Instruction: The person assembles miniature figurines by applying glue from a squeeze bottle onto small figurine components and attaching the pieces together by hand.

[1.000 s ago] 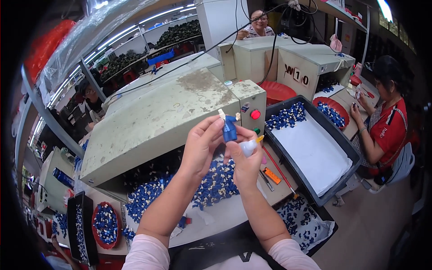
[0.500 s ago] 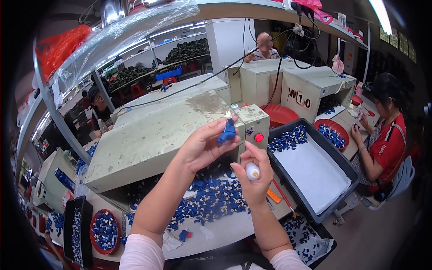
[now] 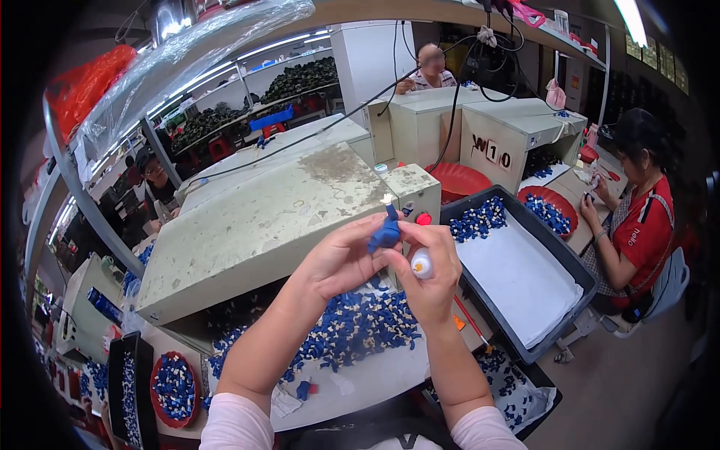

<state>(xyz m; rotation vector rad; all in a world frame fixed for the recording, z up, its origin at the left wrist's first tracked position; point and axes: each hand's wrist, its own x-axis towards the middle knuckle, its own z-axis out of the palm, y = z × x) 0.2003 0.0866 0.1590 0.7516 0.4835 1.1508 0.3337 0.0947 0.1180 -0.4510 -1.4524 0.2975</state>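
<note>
Between the fingertips of my left hand (image 3: 337,259) is a small blue moulded figure part (image 3: 388,233) with a cream tip pointing up. My right hand (image 3: 436,292) has its fingers curled around a small white squeeze bottle (image 3: 423,265) with a yellowish tip. The right thumb and index finger also reach the blue part's right side, so both hands meet at it. Below them, a pile of blue and cream small parts (image 3: 352,322) covers much of the work table (image 3: 352,405).
A cream box-shaped machine (image 3: 247,240) with a red button stands ahead. To the right is a black tray (image 3: 525,277) lined with white paper, near a red-shirted co-worker (image 3: 645,232). A red bowl (image 3: 197,386) of parts sits at left. A red-handled brush (image 3: 471,322) lies by my right forearm.
My right hand has moved up and left, bringing its fingertips to the blue part. The left hand has shifted slightly, turning the part more upright. The view has tilted a little.
</note>
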